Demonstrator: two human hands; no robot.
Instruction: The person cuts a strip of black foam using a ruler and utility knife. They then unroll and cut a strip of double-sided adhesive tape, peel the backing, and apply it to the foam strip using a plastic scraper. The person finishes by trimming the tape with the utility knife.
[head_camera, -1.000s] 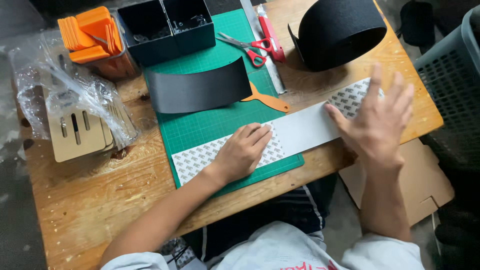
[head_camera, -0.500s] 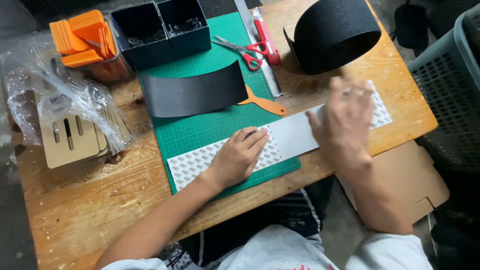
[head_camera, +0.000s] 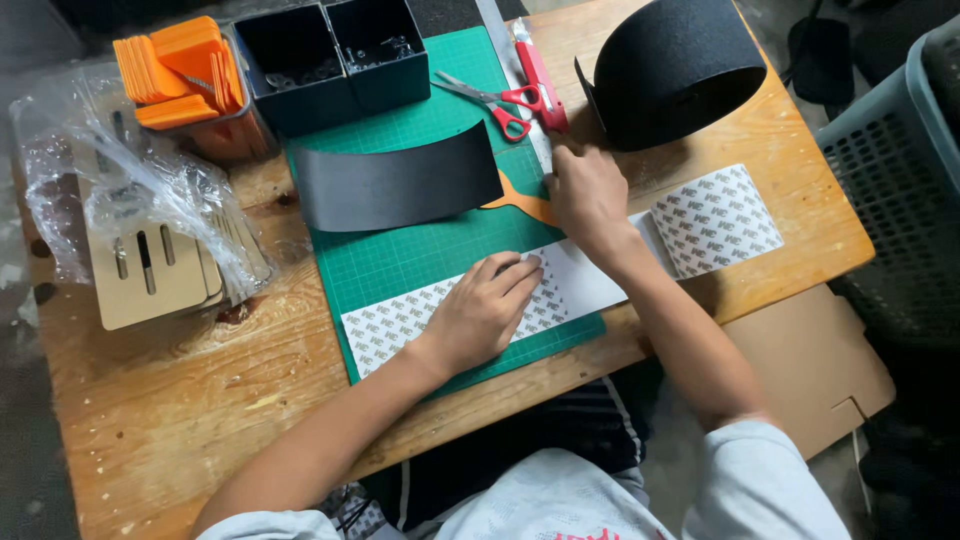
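Note:
A long white strip (head_camera: 600, 262) with a printed grey pattern lies across the green cutting mat (head_camera: 420, 250) and the wooden table (head_camera: 160, 420). My left hand (head_camera: 488, 308) presses flat on the strip near its middle. My right hand (head_camera: 588, 192) is further back, fingers curled by the metal ruler (head_camera: 520, 110) and the red utility knife (head_camera: 540, 75); I cannot tell whether it grips either. A curved black sheet (head_camera: 395, 187) and an orange tool (head_camera: 525, 205) lie on the mat just left of that hand.
Red-handled scissors (head_camera: 495, 100), two dark boxes (head_camera: 330, 60), an orange stack (head_camera: 175, 70), plastic wrap (head_camera: 130, 190) over wooden pieces (head_camera: 150, 280), and a large black roll (head_camera: 675, 70) crowd the table. A grey basket (head_camera: 900, 170) and cardboard (head_camera: 810, 370) sit at the right.
My right hand left the strip's right end and moved back and left to the ruler and knife. My left hand stayed pressed on the strip.

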